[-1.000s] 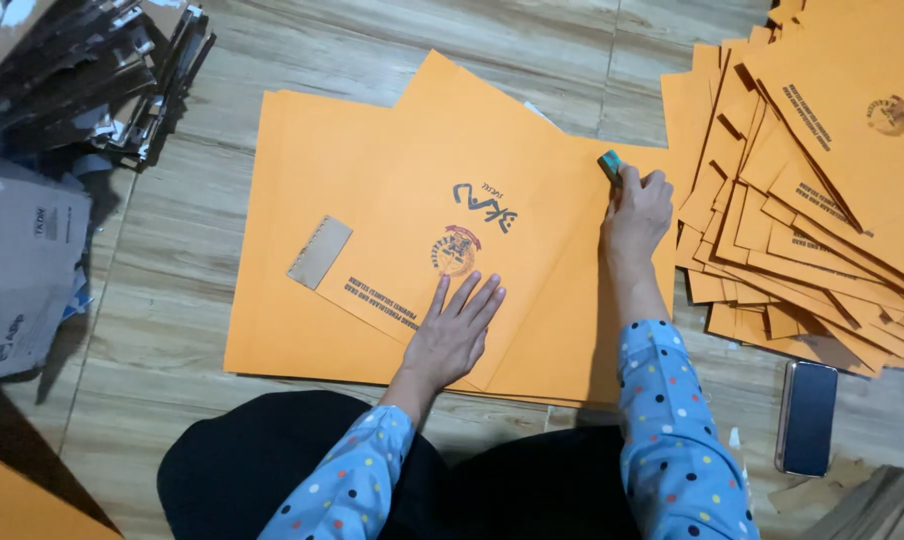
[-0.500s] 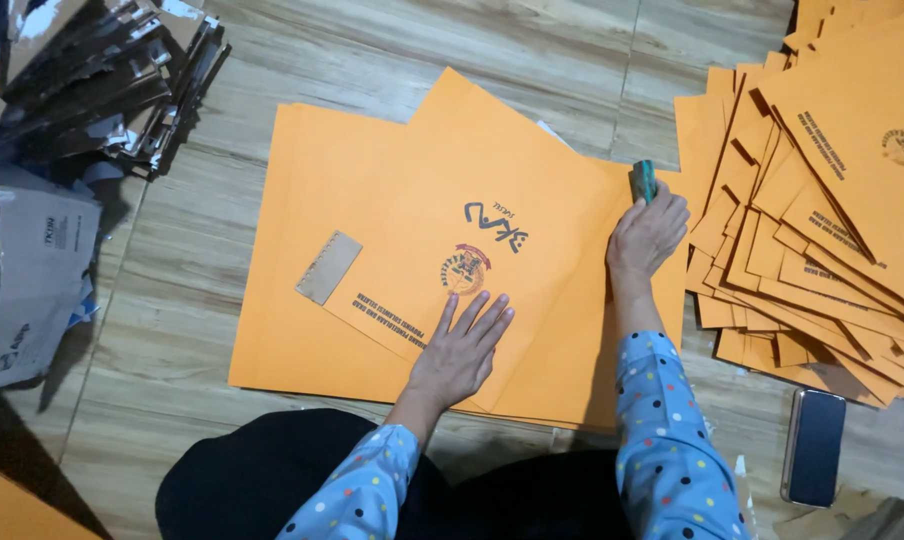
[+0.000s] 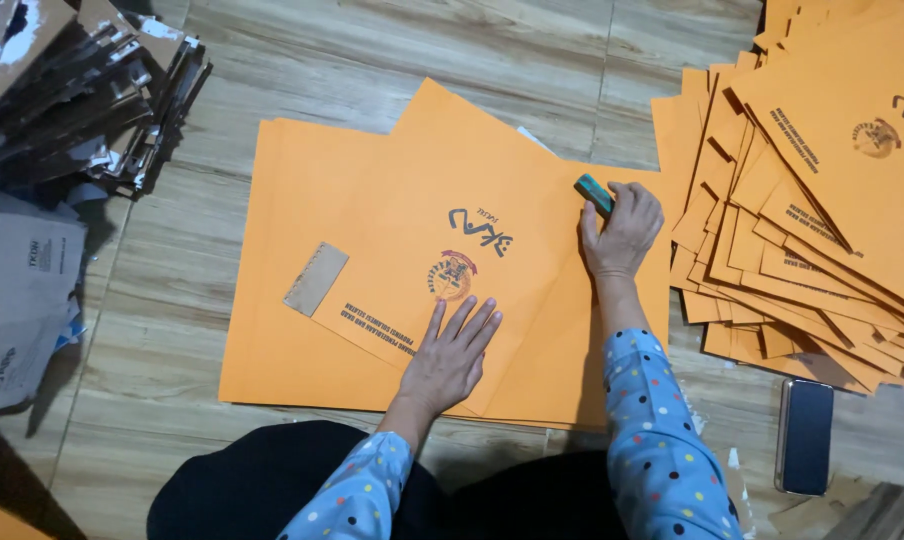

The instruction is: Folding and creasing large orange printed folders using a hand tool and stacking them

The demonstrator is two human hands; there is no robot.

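1. Left hand [image 3: 452, 355]: lower centre of frame, fingers spread, palm flat on the top orange envelope [image 3: 442, 250].
2. Right hand [image 3: 622, 230]: right of centre, fingers curled around a small teal glue stick [image 3: 592, 192], its tip at the envelope's right edge.
3. Orange envelope: centre of frame, printed side up, lying tilted on other orange sheets.
4. Envelope stack [image 3: 822, 200]: fanned, upper right.
5. Dark phone [image 3: 806, 436]: lower right, on the wooden floor [image 3: 152, 290].
6. Flattened dark packaging [image 3: 82, 90]: upper left.
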